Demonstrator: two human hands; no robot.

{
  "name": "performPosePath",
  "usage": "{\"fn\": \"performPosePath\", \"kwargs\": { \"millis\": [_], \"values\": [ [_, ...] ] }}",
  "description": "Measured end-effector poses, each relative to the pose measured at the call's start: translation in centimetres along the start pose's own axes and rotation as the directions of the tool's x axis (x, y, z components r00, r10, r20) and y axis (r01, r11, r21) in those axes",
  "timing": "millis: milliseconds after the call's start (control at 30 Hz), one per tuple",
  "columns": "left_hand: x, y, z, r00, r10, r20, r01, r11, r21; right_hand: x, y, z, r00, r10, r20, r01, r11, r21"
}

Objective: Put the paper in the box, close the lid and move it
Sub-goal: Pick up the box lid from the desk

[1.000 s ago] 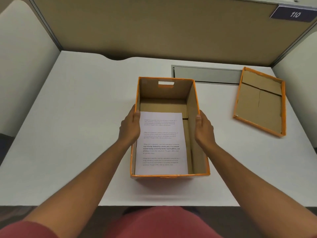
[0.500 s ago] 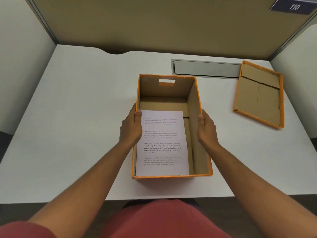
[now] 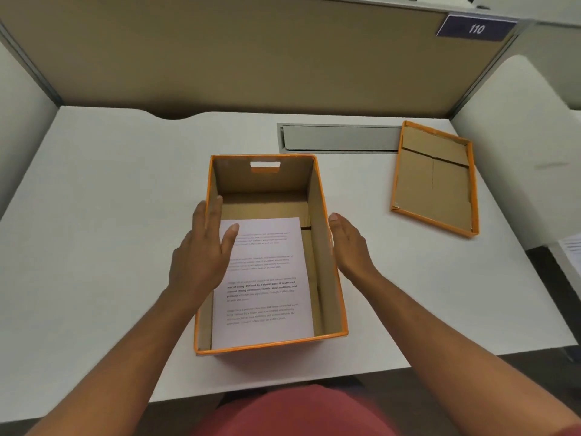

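paper (image 3: 264, 278) flat in box (image 3: 327, 256), desk front-centre | left hand (image 3: 204, 256), right hand (image 3: 349, 247) open, flanking walls, holding nothing | lid (image 3: 435, 180) far-right corner: light, stiff, grip by long rims

An office cubicle is shown: a white surface (image 3: 110, 215) is enclosed by fabric partition panels (image 3: 251, 58), with a numbered plate (image 3: 476, 28) and a cable tray (image 3: 339, 138).

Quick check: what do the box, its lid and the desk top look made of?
Orange-edged open box: brown corrugated-looking cardboard, matte, fold seams visible inside. Orange-rimmed flat lid: same matte cardboard, flap seams showing. White desk top: smooth, faintly sheened, probably laminate; cannot confirm.
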State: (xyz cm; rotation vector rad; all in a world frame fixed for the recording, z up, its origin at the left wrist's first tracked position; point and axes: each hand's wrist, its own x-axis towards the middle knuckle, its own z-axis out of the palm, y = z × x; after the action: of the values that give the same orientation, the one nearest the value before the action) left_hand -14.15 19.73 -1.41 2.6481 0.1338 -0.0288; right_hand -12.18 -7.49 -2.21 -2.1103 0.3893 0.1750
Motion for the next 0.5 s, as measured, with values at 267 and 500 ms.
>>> {"fn": "performPosePath", "kwargs": {
  "millis": [267,500],
  "values": [
    [0.8,7.4,0.8,0.981,0.085,-0.176,-0.079,0.996,0.037,9.8,9.3,-13.9,0.992,-0.068,-0.103,0.007,0.865,-0.502],
    [1.0,23.0,9.5,0.932,0.358,0.05,-0.358,0.934,-0.015,15.2,17.3,-20.7,0.995,0.026,0.097,0.062,0.594,-0.802]
  ]
}}
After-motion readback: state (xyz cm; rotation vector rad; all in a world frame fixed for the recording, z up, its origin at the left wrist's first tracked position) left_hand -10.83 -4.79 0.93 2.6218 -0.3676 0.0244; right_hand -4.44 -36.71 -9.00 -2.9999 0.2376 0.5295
